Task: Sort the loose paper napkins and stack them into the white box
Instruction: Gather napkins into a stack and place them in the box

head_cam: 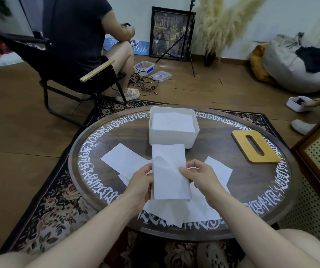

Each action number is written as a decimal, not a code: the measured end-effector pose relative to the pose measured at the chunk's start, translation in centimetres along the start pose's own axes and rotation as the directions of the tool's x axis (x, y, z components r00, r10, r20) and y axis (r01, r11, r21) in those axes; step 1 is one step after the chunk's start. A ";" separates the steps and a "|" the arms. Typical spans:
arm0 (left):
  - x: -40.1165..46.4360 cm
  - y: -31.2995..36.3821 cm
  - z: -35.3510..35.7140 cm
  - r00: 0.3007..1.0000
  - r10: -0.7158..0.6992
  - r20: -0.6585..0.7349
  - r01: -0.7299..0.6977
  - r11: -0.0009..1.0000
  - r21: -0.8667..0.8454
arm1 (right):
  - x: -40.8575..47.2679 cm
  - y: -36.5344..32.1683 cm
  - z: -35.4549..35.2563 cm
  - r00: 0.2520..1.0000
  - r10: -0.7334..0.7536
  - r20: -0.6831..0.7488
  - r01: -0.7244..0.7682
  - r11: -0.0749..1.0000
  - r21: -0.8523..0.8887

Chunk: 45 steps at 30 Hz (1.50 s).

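Both hands, left hand and right hand, pinch a white rectangular paper napkin by its edges, likely straightening it for the far white plastic box.

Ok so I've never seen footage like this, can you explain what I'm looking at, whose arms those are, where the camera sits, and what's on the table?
The one picture comes from a camera worn on a person's head, looking down at their own arms; there is no machine. The left hand and right hand together hold one paper napkin above a round table. More loose napkins lie on it. Behind them stands the white box with napkins already inside, and a wooden slotted lid lies to the right. Another person sits in a chair beyond.
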State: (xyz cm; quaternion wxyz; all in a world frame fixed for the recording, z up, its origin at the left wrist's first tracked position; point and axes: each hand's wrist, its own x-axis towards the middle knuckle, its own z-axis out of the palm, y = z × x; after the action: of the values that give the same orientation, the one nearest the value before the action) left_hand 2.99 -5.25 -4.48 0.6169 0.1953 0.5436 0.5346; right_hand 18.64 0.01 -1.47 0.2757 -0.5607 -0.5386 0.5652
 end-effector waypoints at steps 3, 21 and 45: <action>0.0 0.1 -0.1 1.000 0.013 -0.006 -0.013 1.000 0.007 | -0.1 0.0 0.0 1.000 -0.011 0.008 0.011 1.000 0.001; -0.5 1.5 -0.5 0.988 -0.055 -0.141 0.061 0.998 0.033 | -0.7 -0.4 -0.3 0.983 0.087 0.163 -0.080 0.996 -0.051; -0.4 0.7 0.0 0.996 0.088 -0.012 -0.078 0.930 0.359 | -1.6 -0.9 0.2 0.982 0.114 0.150 -0.126 0.989 0.075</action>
State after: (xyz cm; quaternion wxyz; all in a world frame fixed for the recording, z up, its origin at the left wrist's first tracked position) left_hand 2.69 -5.35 -3.72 0.5405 0.3196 0.6315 0.4549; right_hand 18.51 -1.26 -0.13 0.2246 -0.5375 -0.4982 0.6421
